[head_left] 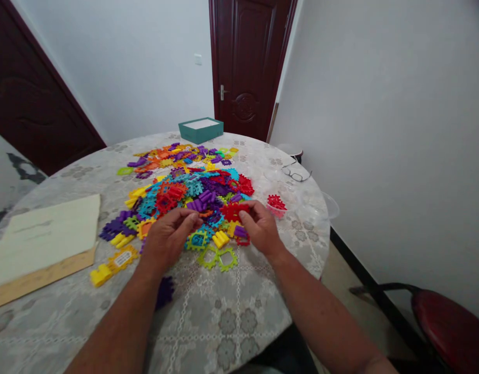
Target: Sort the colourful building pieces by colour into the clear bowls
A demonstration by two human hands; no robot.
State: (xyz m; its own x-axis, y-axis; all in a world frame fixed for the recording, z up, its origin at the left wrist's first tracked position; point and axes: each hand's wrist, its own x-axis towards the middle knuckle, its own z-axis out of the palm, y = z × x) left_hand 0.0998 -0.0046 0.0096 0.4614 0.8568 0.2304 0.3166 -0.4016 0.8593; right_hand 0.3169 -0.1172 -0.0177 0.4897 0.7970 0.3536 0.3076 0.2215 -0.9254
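My right hand [261, 228] pinches a red notched plastic building piece [232, 212] between thumb and fingers, over the near side of a heap of colourful interlocking pieces. To its left, my left hand [169, 232] has thumb and fingertips drawn together at the heap. An orange bit [205, 214] shows by those fingertips, but whether they grip it I cannot tell. Below the hands lie a yellow ribbed piece [220, 239] and two joined lime-green frames [227, 258]. Purple ribbed pieces [204, 200] and red square pieces [171, 193] top the heap.
A round table with a patterned cloth [239, 317] carries everything. Cardboard with a pale sheet [48, 234] lies left, a green box [200, 132] at the back. On the right are a small tub with red pieces [277, 208], eyeglasses [297, 176] and a chair [449, 322].
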